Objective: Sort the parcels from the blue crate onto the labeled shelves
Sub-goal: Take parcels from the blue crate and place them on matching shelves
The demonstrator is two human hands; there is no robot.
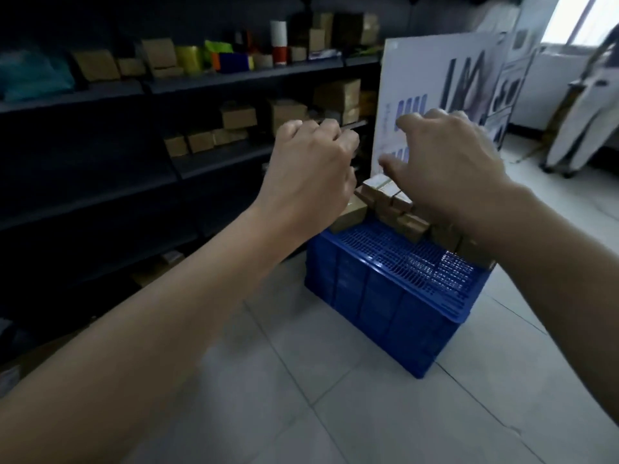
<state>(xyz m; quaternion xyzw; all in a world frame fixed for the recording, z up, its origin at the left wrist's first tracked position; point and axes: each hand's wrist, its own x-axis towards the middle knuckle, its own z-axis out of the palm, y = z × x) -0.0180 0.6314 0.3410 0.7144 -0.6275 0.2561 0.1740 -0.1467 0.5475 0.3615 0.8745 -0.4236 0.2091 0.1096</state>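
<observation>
Along the left wall stand the dark shelves, their front edges running away toward the far corner. Brown cardboard boxes sit on the upper and middle boards, with a teal bag at the near end of the top one; the lower boards are too dim to read.

The left hand hangs in the air in front of the middle shelf, above the left far corner of the crate. Its fingers are curled in to a loose fist and I see nothing in it, though the palm is turned away.

Below it the blue crate stands on the pale tiled floor, set at an angle, one corner toward me. Its latticed top is bare along the near edge. The parcels, small brown boxes, are heaped along the far edge, from the left far corner to the right one.

The right hand hovers over that heap, fingers spread apart and bent down, gripping nothing; whether the fingertips touch a box I cannot tell.

A white printed board leans upright just behind the crate. Further right, open tiles run to a metal stand with white cloth, well apart from the crate. The floor on the near side of the crate is open too.
</observation>
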